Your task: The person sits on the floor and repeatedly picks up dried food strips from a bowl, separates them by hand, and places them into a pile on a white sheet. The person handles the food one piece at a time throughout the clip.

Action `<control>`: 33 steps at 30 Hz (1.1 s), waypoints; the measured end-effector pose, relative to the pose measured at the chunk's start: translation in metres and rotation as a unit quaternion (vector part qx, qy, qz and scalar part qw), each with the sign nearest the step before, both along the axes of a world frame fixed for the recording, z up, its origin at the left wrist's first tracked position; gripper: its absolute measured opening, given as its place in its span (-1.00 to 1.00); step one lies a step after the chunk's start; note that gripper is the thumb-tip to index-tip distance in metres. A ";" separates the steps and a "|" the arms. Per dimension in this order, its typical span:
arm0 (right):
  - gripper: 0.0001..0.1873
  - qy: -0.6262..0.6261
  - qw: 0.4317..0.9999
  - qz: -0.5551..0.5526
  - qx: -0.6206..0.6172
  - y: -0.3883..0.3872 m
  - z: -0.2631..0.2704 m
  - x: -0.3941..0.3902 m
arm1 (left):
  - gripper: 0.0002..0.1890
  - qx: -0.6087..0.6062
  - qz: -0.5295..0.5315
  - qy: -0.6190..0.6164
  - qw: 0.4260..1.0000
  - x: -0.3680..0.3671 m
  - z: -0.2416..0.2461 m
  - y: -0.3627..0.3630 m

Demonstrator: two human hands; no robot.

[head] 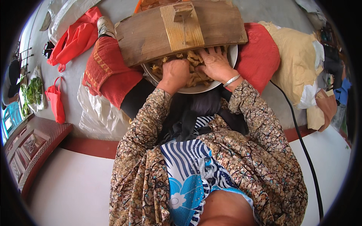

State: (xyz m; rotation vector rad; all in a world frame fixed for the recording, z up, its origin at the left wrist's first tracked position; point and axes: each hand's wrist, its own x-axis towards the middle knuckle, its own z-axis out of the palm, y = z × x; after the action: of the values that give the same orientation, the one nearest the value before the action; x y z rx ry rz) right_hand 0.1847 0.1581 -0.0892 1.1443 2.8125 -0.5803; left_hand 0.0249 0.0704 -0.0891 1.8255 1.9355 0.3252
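Observation:
A round metal basin [232, 58] between my knees holds many yellowish-brown, twisted pieces [195, 76], perhaps dried or pickled vegetable. Over its far part lies a wooden board [141, 36] with a paler wood block fixed across its middle. My left hand [176, 74] is in the basin with its fingers curled down; whether it grips any pieces is hidden. Beside it, my right hand [216, 62] rests on the pieces with fingers spread, their tips close to the board's near edge. A silvery bracelet [232, 80] circles my right wrist.
Red cloths [256, 53] cover my knees. Clear plastic [99, 110] and red bags [56, 99] lie on the grey floor at left, near leafy greens [34, 90]. Beige sacking [294, 59] lies at right, beside a black cable [304, 147]. An orange container's rim [137, 6] shows behind the board.

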 end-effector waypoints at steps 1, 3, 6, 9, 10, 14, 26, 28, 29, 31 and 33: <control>-0.23 -0.011 1.000 0.002 0.002 0.004 -0.004 -0.002 | -0.84 -0.023 0.004 -0.007 1.000 -0.001 -0.006 0.006; -0.42 -0.026 0.999 0.007 0.040 0.001 -0.012 0.000 | -0.84 -0.013 0.017 -0.013 1.000 0.004 -0.020 0.007; -0.62 -0.059 0.997 0.035 0.040 0.008 -0.035 0.000 | -0.77 0.130 0.006 0.027 0.991 0.007 -0.068 0.003; -0.63 -0.017 1.000 -0.011 0.015 0.003 -0.046 -0.003 | -0.62 0.164 -0.202 0.336 0.905 0.009 -0.090 -0.005; -0.64 -0.019 0.999 0.000 -0.030 0.000 -0.039 -0.005 | -0.62 0.135 -0.230 0.399 0.877 0.014 -0.112 -0.025; -0.59 -0.110 0.970 0.044 -0.211 0.004 -0.051 -0.008 | -0.66 -0.027 -0.195 0.219 0.955 0.022 -0.129 -0.022; -0.44 -0.040 0.994 -0.006 -0.098 0.022 -0.061 -0.011 | -0.72 0.145 0.021 -0.095 0.985 -0.003 -0.128 0.022; -0.36 -0.066 0.995 -0.015 -0.079 0.014 -0.061 0.003 | -0.74 0.101 0.009 -0.076 0.992 0.002 -0.098 0.019; -0.34 -0.081 0.995 -0.017 -0.047 0.016 -0.061 0.012 | -0.75 0.063 -0.005 -0.065 0.996 0.006 -0.068 0.017; -0.23 -0.110 0.994 0.016 -0.022 0.003 -0.031 0.019 | -0.78 -0.023 -0.017 -0.034 0.999 0.003 -0.007 -0.001; -0.31 -0.095 0.986 0.009 -0.140 -0.011 0.033 0.008 | -0.79 0.058 -0.037 0.032 0.997 -0.005 -0.004 -0.026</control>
State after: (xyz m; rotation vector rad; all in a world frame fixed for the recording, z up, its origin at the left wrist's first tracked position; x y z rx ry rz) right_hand 0.1928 0.1469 -0.0562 1.0558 2.4829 -0.7881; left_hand 0.0200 0.0448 -0.0927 1.9992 1.9214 0.3665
